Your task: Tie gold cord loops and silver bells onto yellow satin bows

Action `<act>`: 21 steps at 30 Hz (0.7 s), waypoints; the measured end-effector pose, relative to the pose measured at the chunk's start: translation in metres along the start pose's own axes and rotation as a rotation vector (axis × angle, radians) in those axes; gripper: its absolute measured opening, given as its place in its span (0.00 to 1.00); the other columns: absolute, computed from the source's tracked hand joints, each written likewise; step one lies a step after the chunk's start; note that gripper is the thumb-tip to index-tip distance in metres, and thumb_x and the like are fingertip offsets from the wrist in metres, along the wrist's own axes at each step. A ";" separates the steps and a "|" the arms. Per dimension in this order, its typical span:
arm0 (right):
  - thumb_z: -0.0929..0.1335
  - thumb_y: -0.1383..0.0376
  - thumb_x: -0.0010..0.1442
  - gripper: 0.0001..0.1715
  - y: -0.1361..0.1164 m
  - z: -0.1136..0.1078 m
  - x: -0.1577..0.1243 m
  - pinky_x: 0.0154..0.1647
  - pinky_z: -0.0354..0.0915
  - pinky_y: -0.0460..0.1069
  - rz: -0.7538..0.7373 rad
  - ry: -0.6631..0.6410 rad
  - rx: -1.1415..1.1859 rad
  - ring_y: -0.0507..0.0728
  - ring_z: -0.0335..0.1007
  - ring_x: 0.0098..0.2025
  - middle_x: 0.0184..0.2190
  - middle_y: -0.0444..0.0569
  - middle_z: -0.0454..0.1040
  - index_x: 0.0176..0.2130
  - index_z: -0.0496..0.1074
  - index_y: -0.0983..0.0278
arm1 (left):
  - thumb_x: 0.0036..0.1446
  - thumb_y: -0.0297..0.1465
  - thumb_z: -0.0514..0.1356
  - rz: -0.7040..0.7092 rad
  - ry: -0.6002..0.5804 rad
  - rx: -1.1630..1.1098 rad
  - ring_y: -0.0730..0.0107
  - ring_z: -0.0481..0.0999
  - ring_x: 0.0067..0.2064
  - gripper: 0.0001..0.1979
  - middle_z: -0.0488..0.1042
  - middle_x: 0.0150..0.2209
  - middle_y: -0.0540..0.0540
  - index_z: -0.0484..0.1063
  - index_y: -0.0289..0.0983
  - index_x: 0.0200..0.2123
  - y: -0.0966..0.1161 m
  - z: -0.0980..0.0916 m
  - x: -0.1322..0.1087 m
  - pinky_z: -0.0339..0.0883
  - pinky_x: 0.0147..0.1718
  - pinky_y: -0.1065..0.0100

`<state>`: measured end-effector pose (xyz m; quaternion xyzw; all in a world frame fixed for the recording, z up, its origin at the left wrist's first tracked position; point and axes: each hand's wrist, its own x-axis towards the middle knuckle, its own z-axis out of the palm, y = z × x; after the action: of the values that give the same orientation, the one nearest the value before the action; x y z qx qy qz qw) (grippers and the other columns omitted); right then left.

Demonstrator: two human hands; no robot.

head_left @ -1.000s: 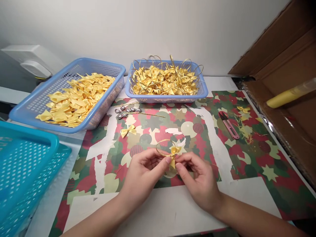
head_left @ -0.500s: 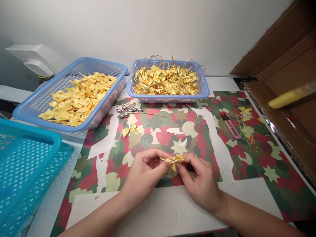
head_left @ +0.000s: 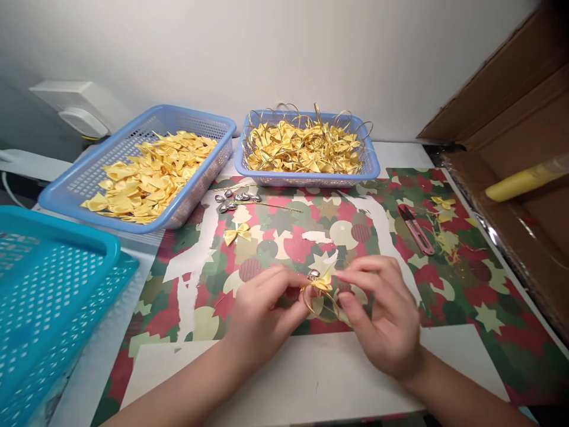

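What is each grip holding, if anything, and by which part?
The left grip pinches the yellow bow, with its gold wire loop, at the bow's left side. Whether the right grip holds the wire cannot be told.

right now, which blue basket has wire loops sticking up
The right-hand blue basket: gold loops rise above its rim, while the left-hand basket shows only yellow bows.

So the left hand (head_left: 267, 311) and right hand (head_left: 389, 326) are both bare, slim fingers (head_left: 373, 277), nails kinda too blurry to judge tbh. Just behind the hands it's bare wrists (head_left: 226, 354), then slender, uncovered forearms (head_left: 460, 385).
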<state>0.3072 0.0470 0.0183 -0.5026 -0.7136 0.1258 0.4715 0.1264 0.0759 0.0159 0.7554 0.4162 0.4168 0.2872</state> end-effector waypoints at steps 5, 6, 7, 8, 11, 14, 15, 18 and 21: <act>0.70 0.73 0.56 0.09 0.002 0.006 0.008 0.36 0.66 0.52 -0.023 -0.113 0.036 0.56 0.65 0.39 0.33 0.48 0.73 0.36 0.77 0.60 | 0.57 0.24 0.61 0.178 -0.014 0.153 0.73 0.72 0.25 0.03 0.75 0.25 0.49 0.72 0.37 0.32 -0.002 0.004 -0.004 0.67 0.23 0.73; 0.70 0.74 0.56 0.10 0.001 0.007 0.008 0.36 0.66 0.51 -0.037 -0.103 0.032 0.56 0.65 0.38 0.32 0.47 0.74 0.35 0.77 0.60 | 0.57 0.24 0.61 0.195 -0.015 0.176 0.73 0.73 0.25 0.03 0.76 0.25 0.49 0.72 0.37 0.32 -0.002 0.005 -0.004 0.67 0.23 0.73; 0.69 0.75 0.57 0.11 0.001 0.008 0.008 0.36 0.66 0.51 -0.049 -0.090 0.023 0.56 0.65 0.38 0.32 0.47 0.74 0.35 0.77 0.60 | 0.57 0.24 0.61 0.209 -0.014 0.193 0.73 0.73 0.25 0.03 0.76 0.26 0.49 0.72 0.37 0.32 -0.001 0.005 -0.004 0.67 0.23 0.73; 0.69 0.76 0.57 0.11 0.001 0.008 0.007 0.37 0.66 0.52 -0.057 -0.079 0.014 0.56 0.65 0.39 0.32 0.47 0.74 0.34 0.76 0.60 | 0.58 0.24 0.60 0.219 -0.013 0.203 0.73 0.73 0.26 0.03 0.76 0.26 0.49 0.72 0.37 0.32 -0.001 0.005 -0.004 0.67 0.23 0.73; 0.67 0.75 0.58 0.11 0.000 0.005 0.006 0.43 0.66 0.54 -0.070 -0.034 0.043 0.57 0.66 0.41 0.33 0.47 0.74 0.34 0.74 0.60 | 0.58 0.26 0.60 0.194 -0.021 0.223 0.74 0.72 0.25 0.04 0.75 0.24 0.50 0.71 0.37 0.30 -0.001 0.004 -0.003 0.66 0.23 0.74; 0.64 0.72 0.63 0.08 0.000 -0.001 0.007 0.50 0.65 0.56 0.011 0.071 0.254 0.57 0.69 0.47 0.38 0.47 0.76 0.37 0.69 0.60 | 0.58 0.26 0.60 0.126 -0.035 0.253 0.75 0.70 0.23 0.05 0.73 0.22 0.51 0.71 0.37 0.28 -0.005 0.004 -0.001 0.63 0.21 0.74; 0.62 0.71 0.66 0.07 0.001 -0.004 0.008 0.51 0.65 0.56 0.065 0.104 0.354 0.56 0.70 0.48 0.40 0.47 0.76 0.38 0.67 0.60 | 0.57 0.26 0.60 0.112 -0.026 0.259 0.75 0.69 0.23 0.06 0.72 0.21 0.52 0.70 0.37 0.27 -0.006 0.004 0.000 0.62 0.21 0.74; 0.59 0.67 0.70 0.07 0.002 -0.014 0.015 0.49 0.68 0.56 0.180 0.141 0.599 0.55 0.75 0.43 0.36 0.46 0.78 0.40 0.63 0.59 | 0.57 0.25 0.60 0.102 0.011 0.266 0.75 0.70 0.23 0.07 0.73 0.22 0.51 0.70 0.37 0.26 -0.011 0.003 0.002 0.60 0.21 0.74; 0.61 0.63 0.69 0.04 0.000 -0.026 0.025 0.41 0.71 0.55 0.200 0.134 0.666 0.54 0.74 0.30 0.24 0.41 0.73 0.39 0.62 0.59 | 0.57 0.25 0.59 0.110 0.028 0.302 0.75 0.70 0.24 0.06 0.73 0.22 0.51 0.70 0.37 0.27 -0.013 0.000 0.006 0.60 0.20 0.74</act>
<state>0.3271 0.0605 0.0459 -0.3956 -0.5482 0.3640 0.6407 0.1235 0.0873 0.0080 0.8056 0.4363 0.3751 0.1413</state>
